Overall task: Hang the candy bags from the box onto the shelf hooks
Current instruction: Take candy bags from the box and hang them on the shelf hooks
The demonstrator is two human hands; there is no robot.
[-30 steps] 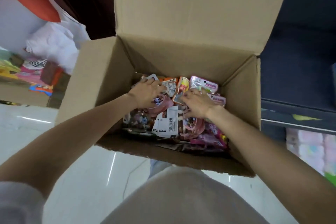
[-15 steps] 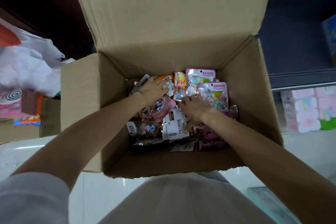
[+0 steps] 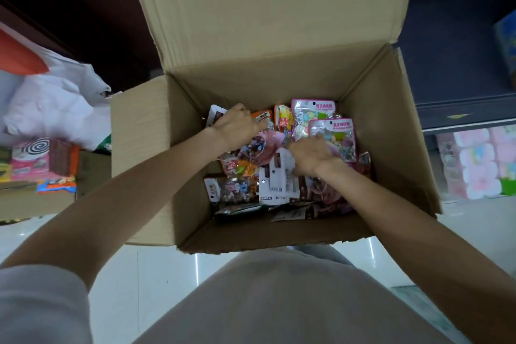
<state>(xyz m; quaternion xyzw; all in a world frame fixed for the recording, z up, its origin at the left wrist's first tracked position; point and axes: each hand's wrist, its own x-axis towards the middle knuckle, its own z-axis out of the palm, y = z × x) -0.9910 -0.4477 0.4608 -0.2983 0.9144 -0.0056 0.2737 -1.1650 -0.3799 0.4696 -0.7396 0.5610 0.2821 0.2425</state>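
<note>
Two pink-topped candy bags (image 3: pixel 312 114) and (image 3: pixel 333 135) at the far right of the box (image 3: pixel 139 126) each carry a pink header strip with Chinese characters and a small Latin line under it; both too small and blurred to read. White-backed packets (image 3: pixel 275 181) mid-box show dark label blocks and small print, unreadable. Orange packet (image 3: pixel 262 117) by the left hand has a white label, also illegible. Pink pack (image 3: pixel 30 159) left of the box shows a black spiral sign, no readable text.

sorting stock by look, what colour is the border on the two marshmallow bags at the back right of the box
Pink, around clear fronts on both marshmallow bags; seen in the head view.
</note>
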